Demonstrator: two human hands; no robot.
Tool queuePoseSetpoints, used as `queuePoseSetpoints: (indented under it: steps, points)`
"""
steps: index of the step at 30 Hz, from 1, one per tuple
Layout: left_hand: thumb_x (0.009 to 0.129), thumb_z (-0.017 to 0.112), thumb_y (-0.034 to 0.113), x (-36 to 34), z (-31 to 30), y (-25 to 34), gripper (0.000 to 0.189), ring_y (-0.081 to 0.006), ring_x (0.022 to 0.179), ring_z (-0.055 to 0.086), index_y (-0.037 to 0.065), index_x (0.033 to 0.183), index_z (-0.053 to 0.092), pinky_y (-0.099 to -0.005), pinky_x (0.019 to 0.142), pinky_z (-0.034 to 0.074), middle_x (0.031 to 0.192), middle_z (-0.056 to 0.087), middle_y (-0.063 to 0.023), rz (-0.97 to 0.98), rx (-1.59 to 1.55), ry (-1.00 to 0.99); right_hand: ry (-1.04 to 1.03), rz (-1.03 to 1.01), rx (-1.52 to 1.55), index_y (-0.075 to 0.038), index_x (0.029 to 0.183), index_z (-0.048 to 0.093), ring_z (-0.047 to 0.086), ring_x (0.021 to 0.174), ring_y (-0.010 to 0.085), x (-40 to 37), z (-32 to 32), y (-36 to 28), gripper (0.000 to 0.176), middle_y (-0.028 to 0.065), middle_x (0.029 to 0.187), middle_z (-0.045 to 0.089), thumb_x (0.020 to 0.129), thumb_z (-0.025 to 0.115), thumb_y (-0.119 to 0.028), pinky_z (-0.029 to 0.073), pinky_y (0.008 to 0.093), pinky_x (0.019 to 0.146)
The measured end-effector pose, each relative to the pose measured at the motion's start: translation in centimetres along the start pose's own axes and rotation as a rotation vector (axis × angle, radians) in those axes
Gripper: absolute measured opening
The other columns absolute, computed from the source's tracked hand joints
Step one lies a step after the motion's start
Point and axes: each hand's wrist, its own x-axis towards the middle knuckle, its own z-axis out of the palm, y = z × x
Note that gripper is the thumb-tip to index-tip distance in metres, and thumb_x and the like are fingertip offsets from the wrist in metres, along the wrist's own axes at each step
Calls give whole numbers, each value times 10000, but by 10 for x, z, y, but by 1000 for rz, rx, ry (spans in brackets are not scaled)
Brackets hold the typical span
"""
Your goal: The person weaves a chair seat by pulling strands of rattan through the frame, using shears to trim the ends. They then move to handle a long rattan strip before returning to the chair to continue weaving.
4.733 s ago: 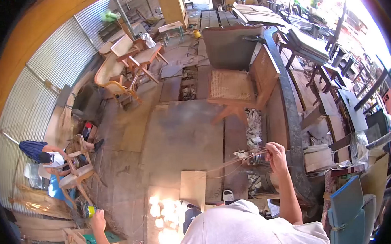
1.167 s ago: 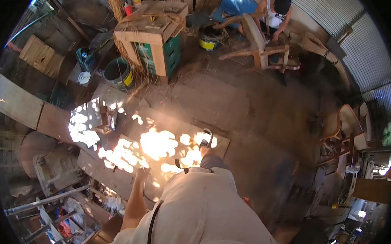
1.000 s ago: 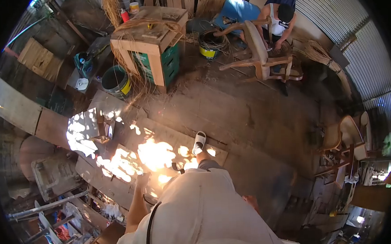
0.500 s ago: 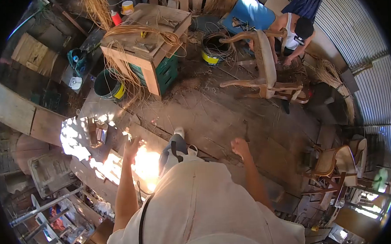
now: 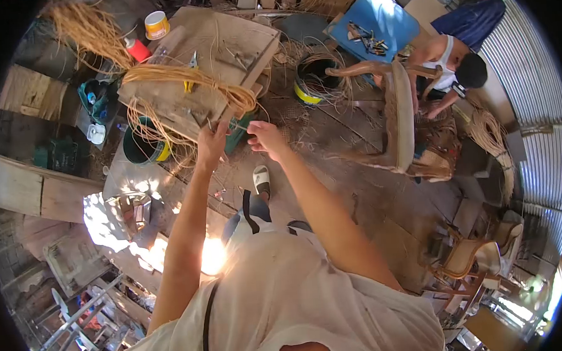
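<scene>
My left hand (image 5: pixel 212 143) is at the front corner of the wooden worktable (image 5: pixel 187 18), its fingers closed on something too small to make out. Just to its right, my right hand (image 5: pixel 267 140) is raised with curled fingers, also closed on something unclear. A faint thin line shows between the two hands. Behind them, a long bundle of rattan strands (image 5: pixel 190 76) lies across the tabletop. Pliers with yellow handles (image 5: pixel 189 85) lie beside the bundle.
Black buckets (image 5: pixel 141 146) (image 5: pixel 314 78) stand on both sides of the table. At the right, another person (image 5: pixel 443 59) bends behind a tipped wooden chair frame (image 5: pixel 402 115). A blue surface (image 5: pixel 381 21) holds tools. Woven chairs (image 5: pixel 466 258) stand lower right.
Both hands have moved forward and closer together, up to the table's edge. The view has shifted nearer to the table. The chair frame appears turned slightly, and the other person's head is lower.
</scene>
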Motion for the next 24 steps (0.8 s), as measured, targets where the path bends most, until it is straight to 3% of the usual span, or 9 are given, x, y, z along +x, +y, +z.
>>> queuePoseSetpoints:
  steps: [2, 5, 8, 14, 16, 17, 21, 22, 24]
  points:
    - [885, 627, 386, 48, 7, 10, 443, -275, 739, 691, -49, 913, 704, -381, 690, 519, 754, 691, -194, -90, 182, -19, 3, 95, 109, -73, 1290, 581, 613, 795, 139, 42, 14, -8, 376, 56, 1058, 635, 978, 602, -280, 535, 308, 659]
    - [859, 626, 429, 99, 16, 17, 499, -371, 793, 697, -60, 919, 697, -429, 726, 522, 785, 693, -236, -1, 365, 16, 47, 148, 411, -86, 1229, 596, 595, 818, 148, 83, 28, -8, 321, 51, 1050, 614, 965, 621, -268, 543, 367, 698]
    - [834, 636, 474, 133, 19, 9, 553, -404, 915, 681, -61, 962, 693, -450, 796, 524, 894, 689, -272, -45, 501, 14, 38, 123, 406, -81, 1049, 617, 596, 838, 147, 75, 20, -1, 217, 47, 1007, 601, 937, 664, -261, 544, 377, 709]
    - [814, 641, 493, 182, 24, -23, 582, -428, 1030, 654, -47, 1029, 688, -467, 877, 524, 1012, 685, -289, -180, 589, 108, -79, 100, 519, -49, 1072, 608, 622, 861, 157, -12, -61, 25, 204, 61, 971, 605, 951, 642, -210, 559, 322, 730]
    - [817, 639, 471, 178, 25, -23, 557, -429, 1044, 648, -29, 1058, 681, -471, 889, 520, 1025, 686, -285, -155, 586, 145, 42, 10, 568, -25, 1165, 577, 622, 930, 194, -83, -129, 40, 247, 77, 1012, 607, 938, 631, -108, 552, 343, 800]
    - [817, 639, 471, 177, 27, -20, 557, -429, 1044, 648, -29, 1058, 681, -471, 889, 520, 1025, 686, -285, -159, 581, 153, 18, 92, 948, -6, 1232, 553, 613, 996, 205, -114, -192, 75, 365, 78, 1048, 607, 884, 660, -11, 539, 358, 855]
    - [817, 647, 469, 157, 40, -9, 554, -429, 1036, 649, -8, 1099, 665, -473, 898, 513, 1038, 688, -270, -139, 516, 217, 840, -79, 1051, 8, 1035, 623, 588, 891, 250, -361, -371, 114, 218, 96, 916, 623, 973, 517, -172, 492, 405, 775]
    - [818, 650, 470, 149, 43, -4, 564, -428, 1045, 646, 1, 1130, 654, -472, 907, 508, 1057, 684, -269, -115, 485, 230, 721, -225, 1080, 25, 1002, 637, 606, 855, 227, -451, -464, 184, 241, 96, 908, 653, 963, 518, -180, 499, 370, 738]
    - [816, 653, 470, 142, 43, -16, 596, -432, 1053, 641, -6, 1175, 626, -470, 914, 504, 1069, 677, -280, -103, 482, 227, 1221, -263, 957, 29, 983, 645, 602, 792, 247, -604, -537, 219, 278, 119, 916, 643, 967, 524, -221, 520, 416, 702]
